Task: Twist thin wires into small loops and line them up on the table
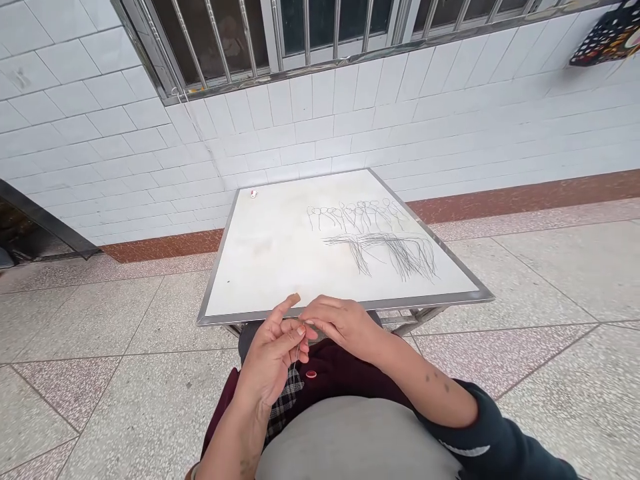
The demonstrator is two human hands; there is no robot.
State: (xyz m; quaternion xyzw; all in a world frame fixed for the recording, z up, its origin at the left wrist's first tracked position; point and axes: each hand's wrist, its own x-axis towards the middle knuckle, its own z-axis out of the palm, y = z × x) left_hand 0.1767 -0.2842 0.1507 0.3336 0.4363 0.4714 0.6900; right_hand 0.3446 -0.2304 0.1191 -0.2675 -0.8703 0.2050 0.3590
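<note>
Above my lap, just off the table's near edge, my left hand (pixel 273 353) pinches a thin wire (pixel 297 355) between thumb and fingers. Its index finger points up, with a brown bandage (pixel 295 299) round the tip. My right hand (pixel 347 327) meets it from the right, fingers closed at the same pinch point. The wire's lower end hangs below my left fingers; its top is hidden by the fingertips. On the table lie a loose bundle of dark straight wires (pixel 400 253) and, behind it, a row of wires bent into loops (pixel 360 215).
The white table (pixel 270 267) has a grey metal rim. A small red-and-white object (pixel 253 194) sits at its far left corner. Behind stands a white tiled wall (pixel 280 147) with a barred window (pixel 320 33). A dotted bag (pixel 607 37) hangs at the upper right.
</note>
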